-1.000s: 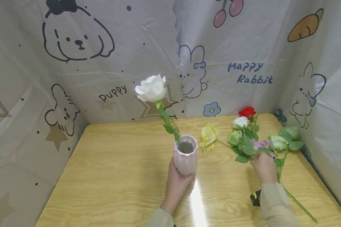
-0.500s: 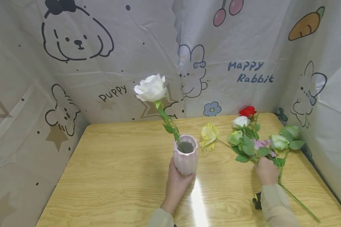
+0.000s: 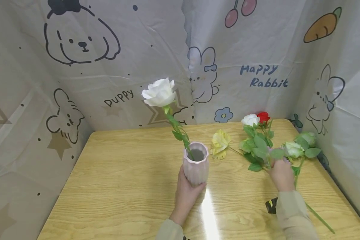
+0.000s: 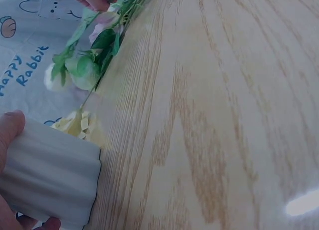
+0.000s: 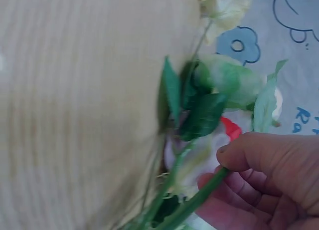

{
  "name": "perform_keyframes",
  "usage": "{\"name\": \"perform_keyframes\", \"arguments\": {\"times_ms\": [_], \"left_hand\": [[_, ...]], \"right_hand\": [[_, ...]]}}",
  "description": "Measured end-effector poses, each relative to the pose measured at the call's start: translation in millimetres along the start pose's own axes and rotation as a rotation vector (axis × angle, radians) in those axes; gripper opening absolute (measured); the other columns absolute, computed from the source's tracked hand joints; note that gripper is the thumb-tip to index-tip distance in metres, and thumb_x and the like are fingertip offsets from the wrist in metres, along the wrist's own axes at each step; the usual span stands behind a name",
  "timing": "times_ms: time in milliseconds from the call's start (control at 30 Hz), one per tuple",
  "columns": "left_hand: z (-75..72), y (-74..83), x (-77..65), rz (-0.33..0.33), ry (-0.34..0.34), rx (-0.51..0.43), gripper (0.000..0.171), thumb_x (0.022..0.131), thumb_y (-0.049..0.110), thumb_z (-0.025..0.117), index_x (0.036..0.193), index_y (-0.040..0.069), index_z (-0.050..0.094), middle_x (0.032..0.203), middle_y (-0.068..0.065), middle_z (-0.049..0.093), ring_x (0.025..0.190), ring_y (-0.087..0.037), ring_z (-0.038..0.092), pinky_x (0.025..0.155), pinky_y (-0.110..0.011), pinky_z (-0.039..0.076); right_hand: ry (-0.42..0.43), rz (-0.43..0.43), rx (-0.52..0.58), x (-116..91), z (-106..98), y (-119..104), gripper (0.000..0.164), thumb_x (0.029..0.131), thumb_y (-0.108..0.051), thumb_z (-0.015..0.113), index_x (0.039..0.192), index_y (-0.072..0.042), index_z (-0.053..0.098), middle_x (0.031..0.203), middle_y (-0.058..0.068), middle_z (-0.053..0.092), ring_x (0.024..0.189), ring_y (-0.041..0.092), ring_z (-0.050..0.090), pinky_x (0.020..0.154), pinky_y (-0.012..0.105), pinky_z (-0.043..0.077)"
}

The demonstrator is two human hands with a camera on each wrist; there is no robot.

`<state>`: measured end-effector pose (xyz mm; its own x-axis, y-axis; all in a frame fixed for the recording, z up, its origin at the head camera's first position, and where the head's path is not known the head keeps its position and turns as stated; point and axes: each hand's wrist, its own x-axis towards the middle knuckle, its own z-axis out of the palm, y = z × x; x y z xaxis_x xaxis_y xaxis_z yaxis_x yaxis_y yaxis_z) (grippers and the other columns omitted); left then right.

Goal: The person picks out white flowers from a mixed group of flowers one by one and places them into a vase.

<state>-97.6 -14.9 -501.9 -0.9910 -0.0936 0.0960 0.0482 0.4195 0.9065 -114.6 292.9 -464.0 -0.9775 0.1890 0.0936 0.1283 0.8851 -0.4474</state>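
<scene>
My left hand [image 3: 186, 196] holds a pale pink fluted vase [image 3: 196, 173] around its lower body. One tall white rose [image 3: 159, 94] leans leftward out of the vase's mouth. Over the pile of flowers at the right, my right hand [image 3: 282, 175] pinches a green stem [image 5: 199, 196] between thumb and fingers, plain in the right wrist view. That stem appears to belong to the smaller white rose [image 3: 250, 120], whose leaves overlap the pile. Beside its bloom is a red rose [image 3: 263, 117]. A light purple flower [image 4: 103, 29] is partly hidden below the right hand.
Left of the pile lies a yellow flower [image 3: 220, 143]. Pale green roses [image 3: 294, 150] lie at the right, a long stem [image 3: 319, 218] reaching the near edge. A small black object [image 3: 271, 205] shows beside the right sleeve. A printed curtain [image 3: 156, 50] encloses the wooden table [image 3: 123, 186].
The smaller white rose has shifted up and left, its leaves rising with it. My right hand moved slightly toward me, then back up. The left hand and vase stay put.
</scene>
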Motion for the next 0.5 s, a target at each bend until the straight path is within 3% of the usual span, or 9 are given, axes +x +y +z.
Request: {"name": "perform_keyframes", "arguments": {"times_ms": [167,300,400,500], "left_hand": [[-0.2,0.5,0.7,0.01,0.002,-0.007,0.095,0.063,0.023,0.078,0.138,0.012,0.022,0.129,-0.012,0.042,0.114,-0.032,0.044,0.091,-0.055,0.036],[0.0,0.7,0.8,0.004,-0.004,-0.019,0.096,0.062,0.022,0.078,0.139,0.012,0.022,0.129,-0.012,0.042,0.114,-0.031,0.043,0.093,-0.053,0.035],[0.4,0.4,1.2,0.003,-0.006,-0.024,0.096,0.062,0.022,0.078,0.139,0.014,0.022,0.129,-0.011,0.042,0.115,-0.03,0.043,0.094,-0.052,0.034],[0.6,-0.5,1.6,0.004,-0.004,-0.025,0.096,0.062,0.022,0.078,0.139,0.015,0.022,0.129,-0.01,0.042,0.115,-0.029,0.043,0.094,-0.051,0.034]], "right_hand": [[0.047,-0.009,0.023,5,-6,-6,0.028,0.079,-0.004,0.061,0.06,-0.004,0.041,0.054,0.009,0.042,0.048,0.023,0.042,0.04,0.032,0.035],[0.075,-0.008,0.034,9,-15,-17,0.037,0.083,-0.023,0.062,0.061,-0.005,0.039,0.05,0.005,0.037,0.044,0.021,0.04,0.039,0.031,0.034],[0.06,0.009,0.052,11,-25,-26,0.033,0.084,-0.022,0.06,0.066,0.0,0.044,0.053,0.012,0.044,0.047,0.022,0.043,0.042,0.033,0.037],[0.045,0.021,0.067,14,-35,-36,0.02,0.084,-0.01,0.057,0.076,0.009,0.052,0.066,0.022,0.055,0.052,0.025,0.05,0.046,0.037,0.043]]}}
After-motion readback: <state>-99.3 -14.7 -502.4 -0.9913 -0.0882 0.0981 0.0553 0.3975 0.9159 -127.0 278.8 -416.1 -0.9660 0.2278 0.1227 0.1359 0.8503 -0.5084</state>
